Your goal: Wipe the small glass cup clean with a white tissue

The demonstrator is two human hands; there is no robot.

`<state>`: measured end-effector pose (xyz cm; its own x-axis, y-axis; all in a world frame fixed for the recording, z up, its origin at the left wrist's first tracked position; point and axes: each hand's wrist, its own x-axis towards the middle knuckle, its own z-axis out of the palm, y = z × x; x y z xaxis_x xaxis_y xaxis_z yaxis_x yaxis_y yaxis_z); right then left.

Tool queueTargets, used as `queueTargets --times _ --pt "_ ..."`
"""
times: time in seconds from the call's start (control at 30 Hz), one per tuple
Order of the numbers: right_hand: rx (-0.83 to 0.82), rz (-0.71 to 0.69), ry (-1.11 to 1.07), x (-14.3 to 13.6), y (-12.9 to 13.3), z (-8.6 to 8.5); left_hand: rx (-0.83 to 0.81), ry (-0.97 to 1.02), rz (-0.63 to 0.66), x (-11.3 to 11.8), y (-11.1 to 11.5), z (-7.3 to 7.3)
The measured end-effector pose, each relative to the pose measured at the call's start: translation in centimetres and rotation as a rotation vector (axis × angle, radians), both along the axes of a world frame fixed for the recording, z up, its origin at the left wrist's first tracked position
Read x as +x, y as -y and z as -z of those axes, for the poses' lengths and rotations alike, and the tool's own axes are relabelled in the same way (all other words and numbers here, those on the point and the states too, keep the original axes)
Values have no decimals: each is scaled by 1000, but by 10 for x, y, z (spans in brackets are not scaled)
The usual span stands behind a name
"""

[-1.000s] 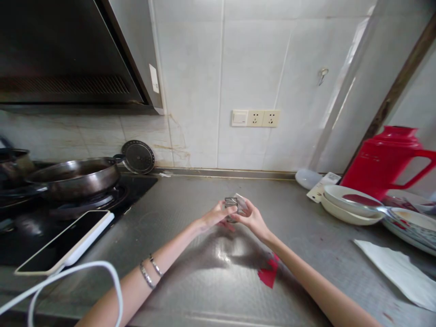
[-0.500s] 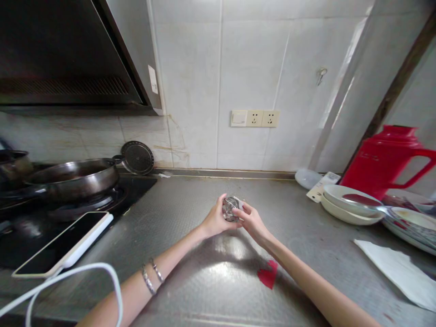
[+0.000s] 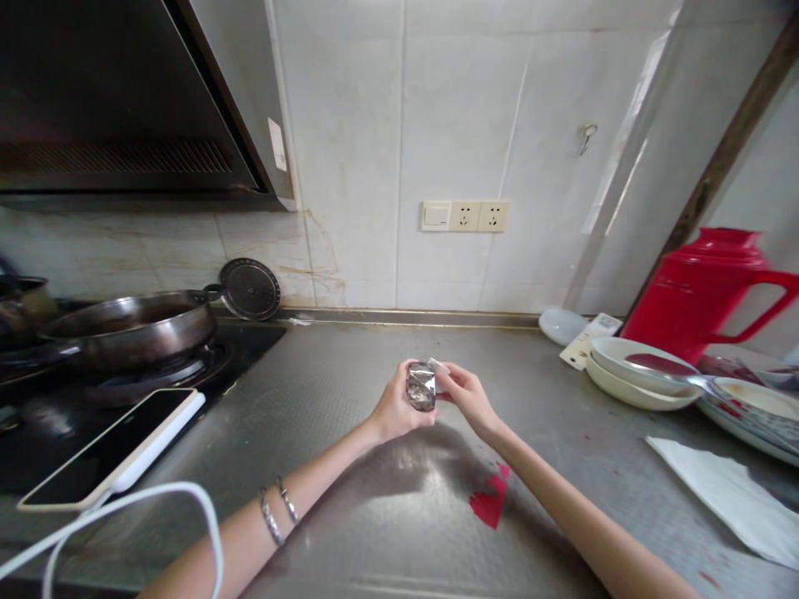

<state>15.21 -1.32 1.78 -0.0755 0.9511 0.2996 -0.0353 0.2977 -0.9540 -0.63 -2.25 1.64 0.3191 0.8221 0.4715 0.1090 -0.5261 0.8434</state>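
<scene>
My left hand (image 3: pixel 397 405) is wrapped around a small, shiny, faceted glass object (image 3: pixel 421 388), held up above the steel counter; whether it is a cup or another kind of glass cannot be made out. At its right edge my right hand (image 3: pixel 467 398) pinches a folded white tissue (image 3: pixel 440 376) against the glass. Some right fingertips are hidden behind the tissue and glass. Beneath my right forearm, a torn red scrap (image 3: pixel 490 499) lies on the counter.
To the left, a steel pan (image 3: pixel 134 329) sits on the stove, with a phone (image 3: pixel 112 449) and white cable (image 3: pixel 203 499) nearer. On the right stand a red thermos (image 3: pixel 692 291), stacked bowls (image 3: pixel 642 387) and plates (image 3: pixel 749 424); a white paper sheet (image 3: pixel 727 499) lies in front.
The glass object has been turned, so its faceted side now faces me. My right fingers have moved off its front to its right edge, with the tissue.
</scene>
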Motion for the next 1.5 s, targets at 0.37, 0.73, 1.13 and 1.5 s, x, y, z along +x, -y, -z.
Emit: queueTargets --times 0.37,0.73,1.13,1.5 --pt "459 289 353 6 12 -9 36 3 -26 3 -1 11" --pt "687 229 394 -1 27 -9 2 43 -39 4 1 8" --pt "399 343 202 -3 12 -5 -71 91 -15 6 5 6" --pt "562 140 332 -11 27 -6 -108 217 -58 6 -6 13"
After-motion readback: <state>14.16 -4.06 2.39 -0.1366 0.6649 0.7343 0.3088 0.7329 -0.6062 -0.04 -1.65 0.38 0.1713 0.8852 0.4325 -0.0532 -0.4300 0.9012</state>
